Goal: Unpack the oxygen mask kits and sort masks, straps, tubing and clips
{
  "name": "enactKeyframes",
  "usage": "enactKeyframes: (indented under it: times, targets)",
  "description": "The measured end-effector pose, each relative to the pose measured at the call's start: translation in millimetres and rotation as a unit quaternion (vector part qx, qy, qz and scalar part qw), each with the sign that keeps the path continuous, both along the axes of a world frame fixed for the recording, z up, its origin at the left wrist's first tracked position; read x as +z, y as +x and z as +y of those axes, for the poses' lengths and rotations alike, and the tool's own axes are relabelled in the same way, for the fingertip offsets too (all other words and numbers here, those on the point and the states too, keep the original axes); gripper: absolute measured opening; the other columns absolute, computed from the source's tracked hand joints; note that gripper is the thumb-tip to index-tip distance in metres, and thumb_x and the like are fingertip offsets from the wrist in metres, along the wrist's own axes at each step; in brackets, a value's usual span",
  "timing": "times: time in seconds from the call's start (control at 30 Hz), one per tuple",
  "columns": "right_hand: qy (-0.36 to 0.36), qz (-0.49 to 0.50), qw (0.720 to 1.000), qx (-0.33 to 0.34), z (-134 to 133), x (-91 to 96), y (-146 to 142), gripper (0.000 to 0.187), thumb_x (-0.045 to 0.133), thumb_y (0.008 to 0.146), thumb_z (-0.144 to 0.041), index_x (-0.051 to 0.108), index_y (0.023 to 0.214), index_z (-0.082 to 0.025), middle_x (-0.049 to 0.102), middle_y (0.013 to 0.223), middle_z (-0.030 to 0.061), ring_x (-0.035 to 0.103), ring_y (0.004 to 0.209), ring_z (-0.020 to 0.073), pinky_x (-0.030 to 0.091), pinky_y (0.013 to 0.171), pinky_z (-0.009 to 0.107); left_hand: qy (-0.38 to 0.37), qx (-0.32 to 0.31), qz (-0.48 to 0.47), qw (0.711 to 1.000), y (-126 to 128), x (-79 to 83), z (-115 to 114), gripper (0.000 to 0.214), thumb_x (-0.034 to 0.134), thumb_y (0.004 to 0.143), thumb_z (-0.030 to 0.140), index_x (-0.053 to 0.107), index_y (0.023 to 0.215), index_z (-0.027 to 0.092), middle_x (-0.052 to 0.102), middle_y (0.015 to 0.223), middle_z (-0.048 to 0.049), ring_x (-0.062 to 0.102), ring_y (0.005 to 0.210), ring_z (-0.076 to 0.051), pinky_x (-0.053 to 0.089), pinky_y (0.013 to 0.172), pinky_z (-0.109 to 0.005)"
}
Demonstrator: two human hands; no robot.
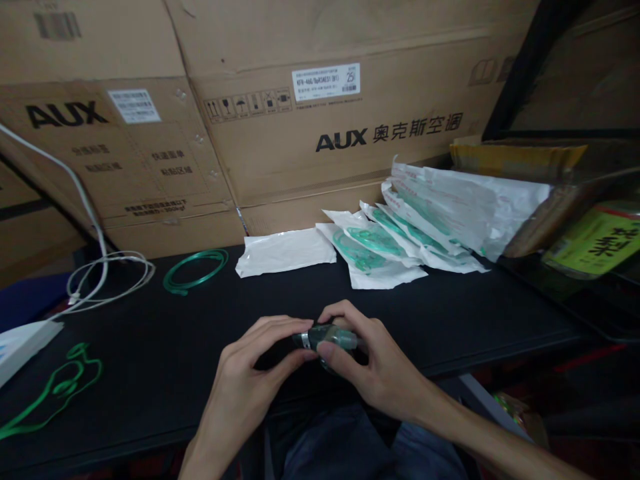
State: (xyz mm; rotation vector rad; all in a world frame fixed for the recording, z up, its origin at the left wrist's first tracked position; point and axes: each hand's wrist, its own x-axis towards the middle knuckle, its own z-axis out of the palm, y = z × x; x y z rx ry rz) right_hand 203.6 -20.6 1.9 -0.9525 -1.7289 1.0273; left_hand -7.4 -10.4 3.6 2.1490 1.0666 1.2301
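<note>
Both hands meet at the near edge of a black table (pixel 210 320). Between them is a small clear green plastic mask part (pixel 327 337) with a metal strip at its left end. My left hand (pixel 255 373) pinches its left end with thumb and fingers. My right hand (pixel 365 360) wraps over its right side from above, fingers curled. Most of the part is hidden under the fingers.
A coil of green tubing (pixel 195 270) and an empty white pouch (pixel 285 252) lie at the back. Several sealed pouches with green masks (pixel 400 233) are fanned out back right. Green strap pieces (pixel 65 387) and a white cable (pixel 105 267) lie left. Cardboard boxes (pixel 280 113) stand behind.
</note>
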Motion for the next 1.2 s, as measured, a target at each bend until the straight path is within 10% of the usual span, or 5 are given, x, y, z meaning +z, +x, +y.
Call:
enactKeyframes:
  times: [0.87,1.2]
  targets:
    - [0.008,-0.072,0.997,-0.009,3,-7.3,-7,0.023,0.053,0.100,-0.041,0.063,0.102,-0.020,0.066,0.081,0.0011,0.059,0.072,0.0158,0.042,0.064,0.025,0.043,0.027,0.030,0.998,-11,6.7,-5,0.021,0.076,0.088,0.022,0.074,0.109,0.025,0.079,0.109,-0.0046,0.074,0.101,-0.020,0.061,0.091,-0.031]
    - [0.006,-0.130,0.991,0.002,1,-6.4,-6,0.029,0.051,0.099,-0.046,0.065,0.108,-0.022,0.071,0.094,0.0036,0.065,0.084,0.0190,0.042,0.066,0.026,-0.082,0.223,0.118,0.964,-114,-12.8,-6,0.035,0.073,0.084,0.057,0.066,0.100,0.026,0.078,0.114,-0.0041,0.074,0.107,-0.028,0.058,0.097,-0.043]
